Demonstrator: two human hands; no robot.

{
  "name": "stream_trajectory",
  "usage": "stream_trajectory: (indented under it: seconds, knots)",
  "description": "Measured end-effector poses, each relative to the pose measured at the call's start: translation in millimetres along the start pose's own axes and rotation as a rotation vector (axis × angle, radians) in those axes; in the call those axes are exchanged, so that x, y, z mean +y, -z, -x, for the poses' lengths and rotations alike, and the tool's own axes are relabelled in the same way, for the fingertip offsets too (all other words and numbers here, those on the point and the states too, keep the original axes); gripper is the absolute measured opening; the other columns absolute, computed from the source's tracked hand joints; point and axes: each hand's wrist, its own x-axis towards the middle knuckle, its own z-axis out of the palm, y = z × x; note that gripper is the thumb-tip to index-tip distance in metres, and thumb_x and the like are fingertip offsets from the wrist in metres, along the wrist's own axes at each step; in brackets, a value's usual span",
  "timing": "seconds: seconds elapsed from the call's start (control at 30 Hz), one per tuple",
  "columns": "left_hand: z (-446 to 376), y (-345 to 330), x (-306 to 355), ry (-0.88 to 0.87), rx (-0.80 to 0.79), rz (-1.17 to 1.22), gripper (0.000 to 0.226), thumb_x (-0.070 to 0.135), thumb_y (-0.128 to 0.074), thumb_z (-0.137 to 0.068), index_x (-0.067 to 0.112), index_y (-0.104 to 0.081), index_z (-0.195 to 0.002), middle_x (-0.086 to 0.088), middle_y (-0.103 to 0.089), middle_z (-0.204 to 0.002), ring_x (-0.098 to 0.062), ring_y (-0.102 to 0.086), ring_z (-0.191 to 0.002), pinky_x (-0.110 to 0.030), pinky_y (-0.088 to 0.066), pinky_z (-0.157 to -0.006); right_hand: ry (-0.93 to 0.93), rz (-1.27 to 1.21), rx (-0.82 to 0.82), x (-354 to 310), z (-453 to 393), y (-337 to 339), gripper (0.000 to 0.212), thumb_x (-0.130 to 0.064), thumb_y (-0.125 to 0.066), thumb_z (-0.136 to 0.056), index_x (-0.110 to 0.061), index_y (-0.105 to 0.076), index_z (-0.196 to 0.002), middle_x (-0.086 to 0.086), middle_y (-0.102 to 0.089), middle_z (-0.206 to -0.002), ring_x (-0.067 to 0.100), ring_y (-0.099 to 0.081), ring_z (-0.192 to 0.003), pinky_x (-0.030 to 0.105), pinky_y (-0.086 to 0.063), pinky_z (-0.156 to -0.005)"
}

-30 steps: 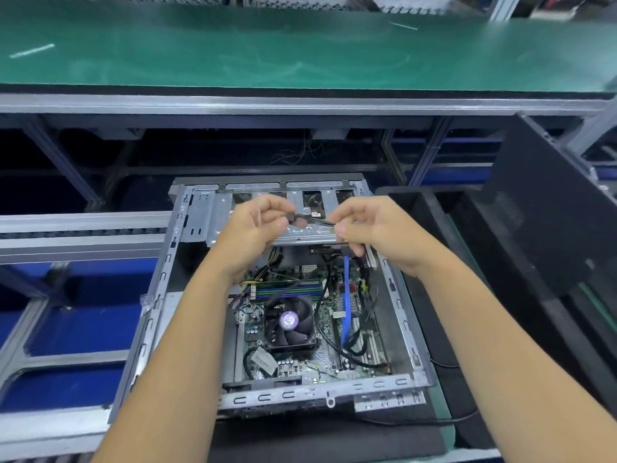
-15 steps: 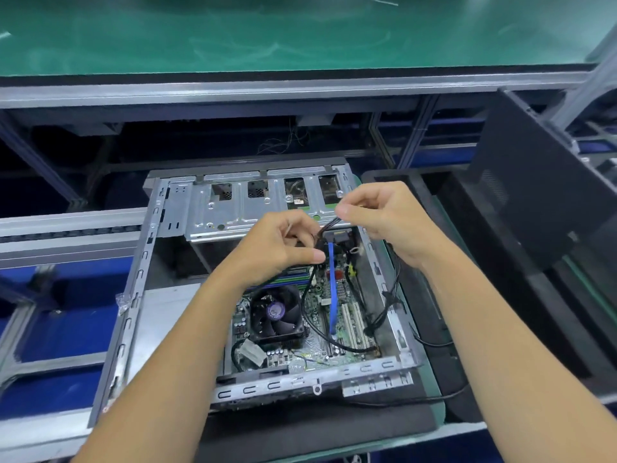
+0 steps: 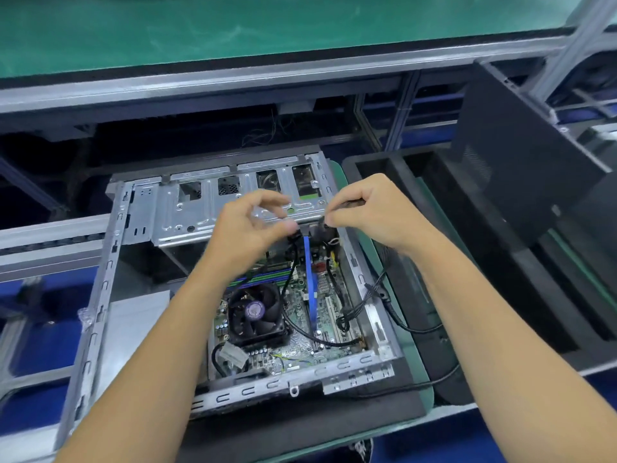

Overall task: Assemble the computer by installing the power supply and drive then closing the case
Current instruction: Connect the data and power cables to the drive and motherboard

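Spanning the top of the view is a green conveyor belt (image 3: 233,25) on a grey metal frame, with a dark gap under it. To the right a black side panel (image 3: 521,152) stands tilted against the frame, above a black foam tray (image 3: 417,262) whose slots run away from the viewer. The open computer case (image 3: 110,262) lies flat on a dark mat (image 3: 300,429) at the centre, its bare metal walls framing the inside. Along its far end sits the silver drive cage (image 3: 187,212), which covers that part of the interior. Nearer, the motherboard (image 3: 300,349) shows a black CPU fan (image 3: 255,312) and a blue flat cable (image 3: 310,279) that runs from the board up toward the cage edge. A black cable bundle (image 3: 364,305) drapes over the case's right wall and trails onto the tray side.

Both forearms reach in from below and hide much of the case's left and right inner parts. The left hand (image 3: 247,228) hovers at the cage's near edge with fingers curled and thumb near forefinger; motion blur leaves it unclear whether it pinches anything. The right hand (image 3: 370,208) pinches a thin black cable end (image 3: 347,203) between thumb and forefinger, just above the cage's right corner.
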Motion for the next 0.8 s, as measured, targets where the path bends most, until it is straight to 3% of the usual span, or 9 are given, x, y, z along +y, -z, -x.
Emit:
stream_trajectory:
  seconds: [0.1,0.17,0.23,0.3,0.37,0.5,0.57,0.7,0.8]
  knots:
    - [-0.8,18.7,-4.2,0.054,0.092,-0.004,0.005,0.025,-0.073,-0.083,0.029,-0.069,-0.082,0.001,-0.066,-0.085,-0.009,-0.047,-0.049,-0.018,-0.042,-0.052,-0.029,0.146,-0.014,0.4,-0.4,0.5,0.01,-0.013,-0.076,-0.075,-0.022,-0.078,-0.069,-0.01,-0.063,-0.053,0.004,-0.047,-0.046,0.012,-0.039,-0.048]
    - [-1.6,26.1,-8.1,0.077,0.117,-0.048,0.015,0.026,-0.07,-0.085,0.024,-0.067,-0.071,-0.004,-0.065,-0.076,-0.012,-0.056,-0.062,-0.027,-0.049,-0.067,-0.049,0.251,-0.064,-0.7,-0.4,-3.0,0.009,-0.014,-0.076,-0.074,-0.022,-0.079,-0.071,-0.015,-0.065,-0.054,0.007,-0.055,-0.049,0.012,-0.043,-0.047]
    - [-1.9,30.0,-7.6,0.111,0.059,-0.019,0.02,0.026,-0.069,-0.086,0.02,-0.067,-0.067,-0.001,-0.062,-0.063,-0.01,-0.052,-0.054,-0.02,-0.046,-0.057,-0.066,0.354,-0.148,-2.8,0.3,-7.7,0.006,-0.017,-0.076,-0.076,-0.02,-0.081,-0.076,-0.014,-0.067,-0.055,0.006,-0.058,-0.05,0.01,-0.04,-0.043]
    - [-0.8,32.7,-5.7,0.179,-0.159,-0.05,0.022,0.03,-0.066,-0.087,0.02,-0.071,-0.068,0.002,-0.063,-0.059,0.0,-0.049,-0.044,-0.007,-0.037,-0.047,-0.071,0.456,-0.237,-4.2,1.4,-14.0,0.012,-0.023,-0.073,-0.082,-0.012,-0.079,-0.08,0.002,-0.068,-0.06,0.014,-0.053,-0.047,0.016,-0.039,-0.046]
    - [1.6,34.9,-2.3,0.238,-0.515,-0.145,0.022,0.03,-0.062,-0.09,0.017,-0.073,-0.076,0.003,-0.07,-0.07,0.008,-0.058,-0.055,-0.002,-0.039,-0.057,-0.111,0.513,-0.324,-7.0,4.0,-21.1,0.031,-0.021,-0.062,-0.091,0.001,-0.066,-0.069,0.02,-0.056,-0.059,0.02,-0.041,-0.046,0.024,-0.034,-0.049]
    - [6.8,26.4,0.4,0.228,-1.004,-0.33,0.021,0.019,-0.053,-0.098,0.008,-0.07,-0.104,0.015,-0.073,-0.088,0.014,-0.06,-0.063,0.002,-0.034,-0.054,-0.27,0.624,-0.541,-13.8,8.3,-37.0,0.025,-0.002,-0.038,-0.091,0.0,-0.052,-0.071,0.016,-0.061,-0.05,0.02,-0.055,-0.035,0.019,-0.041,-0.04]
    - [8.8,15.8,-6.1,0.213,-0.978,-0.414,0.02,0.016,-0.055,-0.096,0.015,-0.065,-0.113,0.013,-0.073,-0.091,0.009,-0.059,-0.065,-0.008,-0.043,-0.063,-0.319,0.649,-0.632,-17.3,11.0,-46.8,0.022,0.003,-0.039,-0.087,0.0,-0.057,-0.076,0.016,-0.066,-0.055,0.017,-0.06,-0.04,0.018,-0.044,-0.04]
    - [9.1,-3.1,-24.6,0.154,-0.51,-0.428,0.026,0.022,-0.068,-0.087,0.027,-0.059,-0.111,0.012,-0.066,-0.08,0.005,-0.054,-0.063,-0.024,-0.042,-0.065,-0.33,0.575,-0.564,-18.1,12.0,-56.7,0.012,-0.005,-0.048,-0.094,-0.01,-0.056,-0.086,0.01,-0.062,-0.079,0.016,-0.059,-0.059,0.02,-0.044,-0.046]
    - [8.0,-12.2,-25.3,0.057,-0.428,-0.386,0.026,0.034,-0.071,-0.084,0.039,-0.06,-0.107,0.013,-0.064,-0.081,-0.001,-0.054,-0.067,-0.025,-0.044,-0.066,-0.41,0.466,-0.605,-19.7,7.3,-54.3,0.02,-0.003,-0.039,-0.098,0.002,-0.057,-0.106,0.014,-0.071,-0.092,0.021,-0.07,-0.078,0.027,-0.056,-0.071]
